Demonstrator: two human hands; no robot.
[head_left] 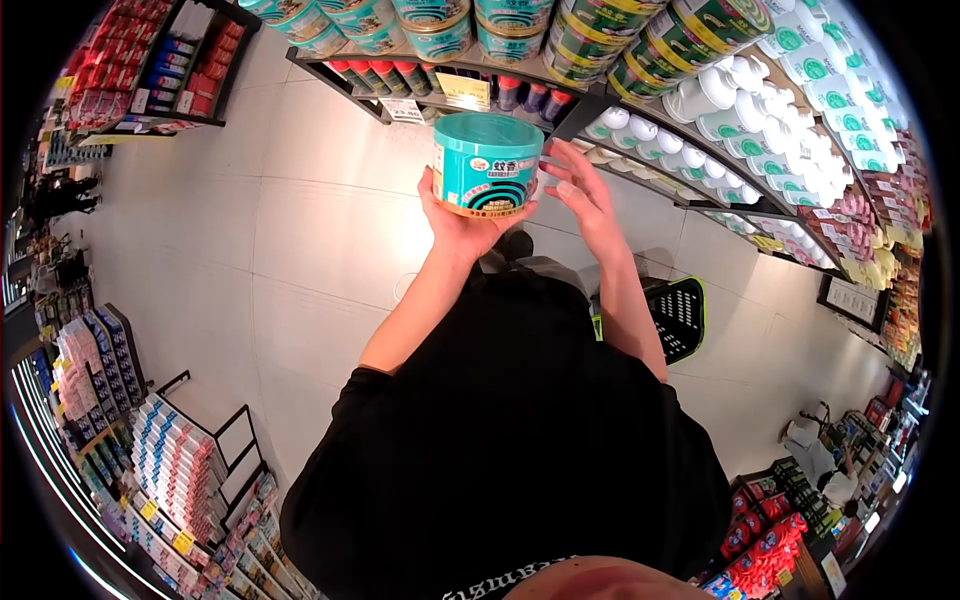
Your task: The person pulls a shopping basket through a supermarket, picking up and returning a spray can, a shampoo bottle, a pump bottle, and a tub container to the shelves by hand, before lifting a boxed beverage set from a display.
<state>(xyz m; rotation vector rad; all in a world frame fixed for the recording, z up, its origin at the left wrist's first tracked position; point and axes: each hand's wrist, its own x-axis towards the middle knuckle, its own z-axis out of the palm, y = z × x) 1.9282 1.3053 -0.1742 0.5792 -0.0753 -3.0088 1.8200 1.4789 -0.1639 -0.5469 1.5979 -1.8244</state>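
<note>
We've got a lidded, round turquoise tub with printed label (pixel 488 168) held up before a dark metal shelf (pixel 594 106). Left hand (pixel 465 228) clamps its base and left side; right hand (pixel 588 195) curls by its right (contact, we can't tell). Black perforated plastic basket, lime-green rim (pixel 683 315), sits on pale tiled floor (pixel 310 230).

Tub (pixel 487 168): smooth, glossy. Shirt (pixel 505 430): matt cloth. Floor (pixel 315 210): shiny tile. Basket (pixel 682 318), partly hidden: probably plastic.
</note>
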